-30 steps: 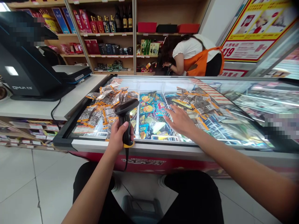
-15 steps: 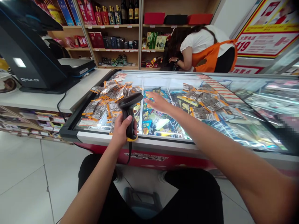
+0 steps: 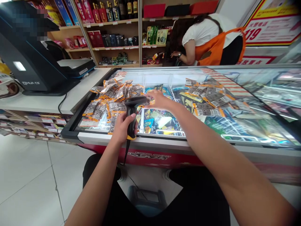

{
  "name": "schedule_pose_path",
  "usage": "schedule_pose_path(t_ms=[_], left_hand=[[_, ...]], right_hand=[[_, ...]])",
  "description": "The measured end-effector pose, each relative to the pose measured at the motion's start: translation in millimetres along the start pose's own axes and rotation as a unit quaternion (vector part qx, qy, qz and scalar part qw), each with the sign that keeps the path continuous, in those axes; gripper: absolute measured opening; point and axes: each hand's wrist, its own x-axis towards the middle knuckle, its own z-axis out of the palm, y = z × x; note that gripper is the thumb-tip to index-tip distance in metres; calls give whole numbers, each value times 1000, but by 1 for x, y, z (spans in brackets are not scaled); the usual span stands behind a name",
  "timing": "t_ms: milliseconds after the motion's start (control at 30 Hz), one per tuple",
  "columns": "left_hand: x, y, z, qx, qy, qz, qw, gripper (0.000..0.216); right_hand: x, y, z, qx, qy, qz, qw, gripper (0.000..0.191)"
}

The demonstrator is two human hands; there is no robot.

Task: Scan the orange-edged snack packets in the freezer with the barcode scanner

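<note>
My left hand (image 3: 122,127) is wrapped round the grip of a black and yellow barcode scanner (image 3: 131,117), its head pointing right and its cord hanging down. Just right of the scanner head, my right hand (image 3: 160,99) has thumb and fingers curled round a small packet (image 3: 148,100), partly hidden by the fingers and the scanner. Orange-edged clear packets (image 3: 115,91) lie heaped on the freezer's glass top to the left. A second spread of similar packets (image 3: 209,99) lies on the glass to the right.
The chest freezer (image 3: 160,138) spans the view before my knees, with bagged goods inside. A counter (image 3: 87,86) at left bears a checkout machine (image 3: 39,59). Behind the freezer, a person in an orange apron (image 3: 211,47) bends beside stocked shelves (image 3: 115,48).
My right hand has come down beside the scanner head, its fingers curling from outstretched to closed round a packet. The scanner has dipped slightly and the view has shifted a little.
</note>
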Motion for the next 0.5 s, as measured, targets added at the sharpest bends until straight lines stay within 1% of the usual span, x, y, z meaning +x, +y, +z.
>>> schedule_pose_path(t_ms=[133, 267, 400, 500], left_hand=[[-2, 0, -1, 34, -25, -14, 999, 31], [-2, 1, 2, 52, -31, -31, 998, 33], [-1, 0, 3, 60, -30, -30, 997, 32], [-1, -3, 2, 61, -19, -18, 998, 33]], right_hand=[[0, -10, -7, -1, -3, -2, 1000, 57], [-1, -15, -8, 5, -1, -7, 1000, 49], [0, -15, -10, -8, -4, -3, 1000, 49], [1, -3, -17, -31, -12, 22, 999, 54]])
